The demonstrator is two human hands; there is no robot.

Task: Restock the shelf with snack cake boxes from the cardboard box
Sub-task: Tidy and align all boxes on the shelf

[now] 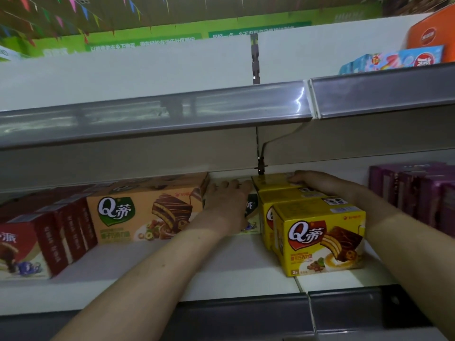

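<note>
On the white metal shelf board, with the front yellow cardboard snack cake box as landmark. Far left of it: dark red cartons standing in a file. Nearer: a wide orange cardboard snack cake box, long axis across the shelf, printed face forward. Just left of the landmark: the left hand, fingers extended and lying flat over a partly hidden pale box deep on the shelf; whether they curl around it cannot be told. Behind the landmark: two more yellow boxes in a file running front to back, printed faces forward. On the rearmost: the right hand, fingers laid over its top, their tips hidden. Right of the landmark: purple cartons. The supply carton is out of view.

Probable hazards: a push from the rearmost box could drive the landmark box over the shelf lip; the left forearm could nudge the orange box askew.
</note>
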